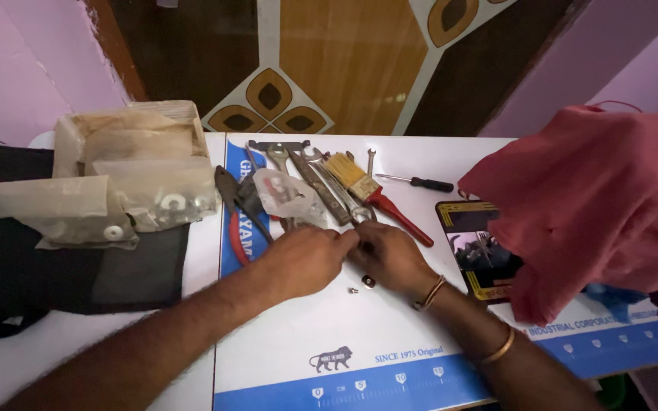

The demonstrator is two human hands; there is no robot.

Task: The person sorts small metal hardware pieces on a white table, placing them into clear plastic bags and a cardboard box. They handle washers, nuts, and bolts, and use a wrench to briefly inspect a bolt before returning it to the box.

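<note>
My left hand (pixel 305 259) and my right hand (pixel 388 255) meet at the fingertips over the white table (pixel 283 335), pinching something small that I cannot make out. Just below them lie a small nut (pixel 352 290) and a round washer (pixel 368 282) on the table. Right behind my fingers lies a row of tools: pliers with red handles (pixel 239 205), several spanners (pixel 321 186), a paintbrush with a red handle (pixel 375 196) and a small clear plastic bag (pixel 287 195).
A black-handled screwdriver (pixel 416 182) lies at the back. Clear bags of washers (pixel 135 183) rest on a black cloth (pixel 55 259) at left. A red cloth (pixel 595 205) covers the right side, partly over a dark printed card (pixel 474 243).
</note>
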